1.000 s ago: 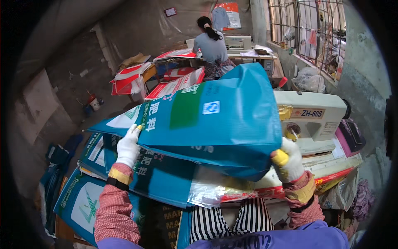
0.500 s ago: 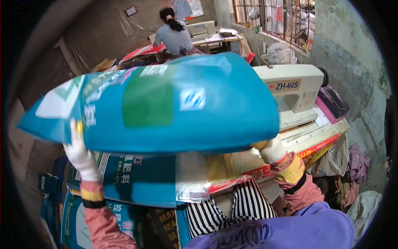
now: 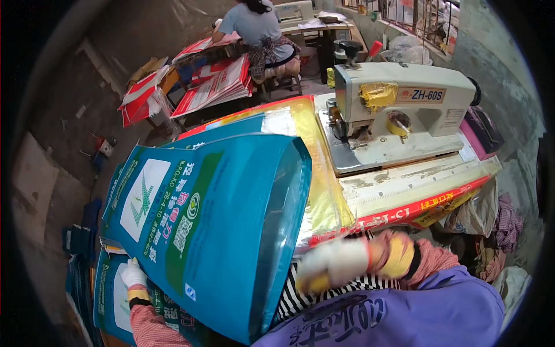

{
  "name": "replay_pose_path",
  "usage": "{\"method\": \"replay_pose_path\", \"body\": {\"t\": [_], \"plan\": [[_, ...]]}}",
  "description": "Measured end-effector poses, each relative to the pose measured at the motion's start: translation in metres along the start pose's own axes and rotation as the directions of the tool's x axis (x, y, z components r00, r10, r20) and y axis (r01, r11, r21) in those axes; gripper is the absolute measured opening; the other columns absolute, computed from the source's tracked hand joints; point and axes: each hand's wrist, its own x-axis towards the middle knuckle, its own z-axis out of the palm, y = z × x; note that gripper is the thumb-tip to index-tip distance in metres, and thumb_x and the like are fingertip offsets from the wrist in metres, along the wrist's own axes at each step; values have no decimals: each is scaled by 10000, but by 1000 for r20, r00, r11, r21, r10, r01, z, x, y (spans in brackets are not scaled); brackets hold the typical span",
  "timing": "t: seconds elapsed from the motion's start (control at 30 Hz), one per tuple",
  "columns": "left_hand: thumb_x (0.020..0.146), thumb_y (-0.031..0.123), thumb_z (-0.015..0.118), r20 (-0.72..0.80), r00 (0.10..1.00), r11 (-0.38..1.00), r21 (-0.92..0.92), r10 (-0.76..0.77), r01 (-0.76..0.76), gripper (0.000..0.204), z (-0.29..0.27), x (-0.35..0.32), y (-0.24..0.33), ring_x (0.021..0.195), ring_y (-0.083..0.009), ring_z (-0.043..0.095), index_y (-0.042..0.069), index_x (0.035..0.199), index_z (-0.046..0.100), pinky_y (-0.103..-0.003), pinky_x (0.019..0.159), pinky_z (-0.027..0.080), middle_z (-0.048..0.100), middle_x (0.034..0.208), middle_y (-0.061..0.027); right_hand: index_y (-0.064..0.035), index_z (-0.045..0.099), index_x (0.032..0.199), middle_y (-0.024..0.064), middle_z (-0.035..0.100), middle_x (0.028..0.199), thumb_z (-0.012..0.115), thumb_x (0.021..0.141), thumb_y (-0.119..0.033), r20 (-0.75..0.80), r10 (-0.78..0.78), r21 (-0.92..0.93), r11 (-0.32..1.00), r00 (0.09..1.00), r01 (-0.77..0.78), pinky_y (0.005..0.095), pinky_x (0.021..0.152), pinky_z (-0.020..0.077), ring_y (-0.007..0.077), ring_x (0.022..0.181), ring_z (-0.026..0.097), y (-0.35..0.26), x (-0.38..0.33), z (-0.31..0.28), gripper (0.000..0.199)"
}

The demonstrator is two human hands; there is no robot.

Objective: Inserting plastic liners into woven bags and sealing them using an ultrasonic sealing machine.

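In the head view, the blue bag [image 3: 231,214] lies slantwise at the left of the sewing machine [image 3: 425,110], with its near lower corner reaching over the person's lap. Its open mouth [image 3: 283,231] faces right, and the two walls are standing apart there, probably because the material is rather stiff and keeps its folds. The far part of the bag rests on other blue bags [image 3: 245,125], which seem to give it a support from below.

The left hand [image 3: 134,274], in a white glove, is at the near left edge of the blue bag and appears to touch it, perhaps so that this side does not slide. If the fingers grasp the edge or only press it, one cannot tell. The right hand [image 3: 332,263], also gloved, is just beside the open mouth, above the striped trousers [image 3: 295,289]. It is blurred; no held thing can be seen, but whether it is clenched or released cannot be told.

The yellow sheet [image 3: 324,179] covers the table [image 3: 399,179] between the bag and the machine, maybe to make the surface smooth. Farther away, red-and-white bags [image 3: 217,87] are lying in a pile near the co-worker [image 3: 248,29], probably to be within easy reach
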Motion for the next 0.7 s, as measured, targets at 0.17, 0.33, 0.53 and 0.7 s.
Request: {"method": "replay_pose_path", "body": {"t": [0.17, 0.33, 0.53, 0.7], "plan": [[827, 146, 532, -353, 907, 842, -396, 229, -367, 323, -33, -20, 6, 1059, -351, 519, 24, 1126, 544, -398, 892, 430, 499, 1228, -186, -85, 626, 930, 109, 630, 880, 561, 851, -266, -762, 150, -141, 911, 630, -388, 319, 692, 472, 247, 780, 608, -8, 58, -102, 208], [842, 149, 521, -639, 743, 597, -522, 198, -609, 305, -111, -123, 115, 1166, -376, 441, -53, 1068, 557, -389, 979, 350, 422, 1309, -237, -177, 568, 1182, 151, 622, 1052, 554, 805, -438, -356, 445, -532, 627, 822, -570, 347, 824, 460, 294, 954, 594, 26, 117, -140, 459], [829, 193, 591, -417, 874, 561, -798, -249, -220, 495, -44, -246, 121, 1225, -346, 374, -113, 1180, 419, -387, 1001, 311, 333, 1364, -242, -259, 550, 1215, 120, 643, 966, 521, 841, -372, -315, 673, -536, 456, 669, -710, 373, 769, 490, 274, 904, 620, 94, 86, -100, 392], [908, 274, 549, 328, 944, -396, -872, -35, 289, 413, -6, -302, 128, 934, -200, 551, -67, 1135, 497, -323, 844, 432, 587, 1046, -128, -182, 521, 1220, 170, 559, 1117, 581, 805, -417, -512, 572, -503, 405, 641, -763, 423, 834, 455, 326, 1035, 553, 78, 80, -59, 480]]}}
